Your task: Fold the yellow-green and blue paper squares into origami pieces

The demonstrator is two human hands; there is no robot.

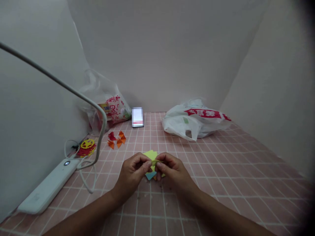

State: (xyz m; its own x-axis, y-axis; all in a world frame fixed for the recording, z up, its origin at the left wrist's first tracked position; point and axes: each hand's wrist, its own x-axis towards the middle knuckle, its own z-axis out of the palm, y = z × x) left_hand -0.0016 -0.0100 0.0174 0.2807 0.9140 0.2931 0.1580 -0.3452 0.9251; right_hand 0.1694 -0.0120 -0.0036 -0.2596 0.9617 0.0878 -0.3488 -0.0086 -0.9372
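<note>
Between my two hands is a small folded piece of yellow paper [154, 162], pinched from both sides. My left hand [134, 170] grips its left end between thumb and forefinger. On the other end, the thumb and fingers of my right hand [173, 168] are closed. Beneath and just behind the hands lies a stack of coloured paper sheets [150, 153], mostly yellow, with a blue corner [150, 176] showing at the front. The hands hide much of the stack. Further back on the left sit several small folded orange and red paper pieces [119, 141].
A white power bank-like device [49, 186] lies along the left wall, with a white cable [94, 157] looping above the table. Beside it are red and yellow cut-out shapes [88, 146]. A lit phone [137, 117] stands between two plastic bags [115, 109], [180, 123] at the back wall.
</note>
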